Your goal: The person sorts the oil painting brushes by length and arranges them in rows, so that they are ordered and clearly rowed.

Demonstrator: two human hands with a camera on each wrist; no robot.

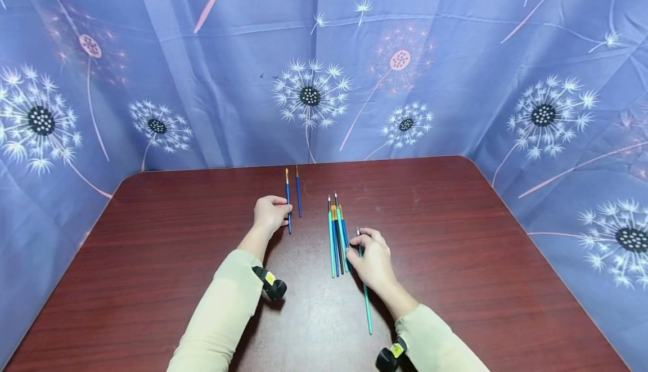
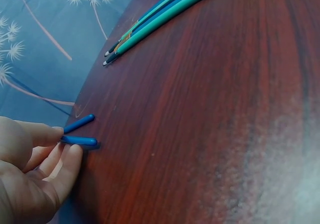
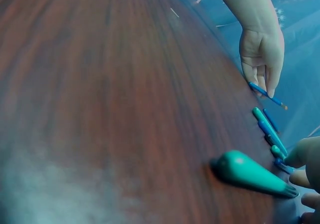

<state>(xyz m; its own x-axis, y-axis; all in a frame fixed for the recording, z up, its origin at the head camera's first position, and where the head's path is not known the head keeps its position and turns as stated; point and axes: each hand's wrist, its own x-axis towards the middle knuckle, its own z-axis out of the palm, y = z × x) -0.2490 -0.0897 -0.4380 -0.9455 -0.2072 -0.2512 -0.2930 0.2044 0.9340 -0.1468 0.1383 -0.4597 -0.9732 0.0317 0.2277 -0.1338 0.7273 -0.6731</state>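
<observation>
My left hand (image 1: 271, 214) pinches a blue paintbrush (image 1: 288, 192) between thumb and fingers, its tan bristles pointing to the far edge. Just right of it lies another blue paintbrush (image 1: 298, 195). In the left wrist view, the pinched paintbrush (image 2: 82, 141) shows its rounded handle end. Several teal, blue and black paintbrushes (image 1: 332, 242) lie side by side in the middle. At their right side, my right hand (image 1: 373, 259) has thumb and forefinger at a blue paintbrush (image 3: 283, 166), which appears pinched between them. A teal paintbrush (image 1: 367, 310) lies under this hand, partly hidden.
Everything rests on a dark red-brown wooden table (image 1: 167, 282) with rounded far corners. A blue curtain (image 1: 233, 79) with dandelion prints hangs along its far edge and both sides. Each sleeve cuff carries a small black camera (image 1: 273, 287).
</observation>
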